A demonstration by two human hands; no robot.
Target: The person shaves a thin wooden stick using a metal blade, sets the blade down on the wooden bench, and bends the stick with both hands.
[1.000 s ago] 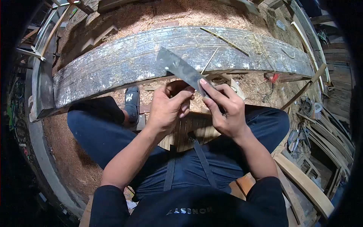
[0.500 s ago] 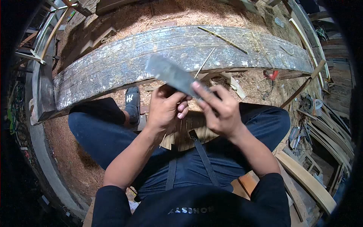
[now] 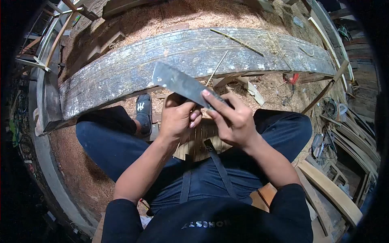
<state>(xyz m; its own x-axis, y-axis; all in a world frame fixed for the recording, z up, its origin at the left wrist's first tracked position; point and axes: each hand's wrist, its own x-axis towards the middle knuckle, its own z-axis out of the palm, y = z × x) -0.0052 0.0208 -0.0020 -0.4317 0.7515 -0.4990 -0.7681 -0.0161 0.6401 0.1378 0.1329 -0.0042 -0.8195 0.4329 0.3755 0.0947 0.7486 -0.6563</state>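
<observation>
My right hand (image 3: 235,119) is closed around the near end of a broad, flat-bladed knife (image 3: 178,83), thumb pressed along the metal. The grey blade points up and left, with a small hole near its squared tip. Close beside it, under the blade, my left hand (image 3: 176,119) is closed in a pinch. A thin pale stick (image 3: 217,67) slants down behind the blade in line with those pinched fingers; the blade hides where they meet. Something dark shows by the left index finger, too covered to name.
A worn, paint-spotted plank bench (image 3: 133,56) crosses in front, with a longer thin stick (image 3: 237,41) on it. Shavings (image 3: 77,162) cover the floor. A red-handled tool (image 3: 293,78) lies beyond my right knee. Curved wooden pieces (image 3: 330,192) are at right.
The blade, blurred before, now shows sharply, its tip slightly lower and further left. My right hand has shifted slightly left; the left hand stays nearly in place.
</observation>
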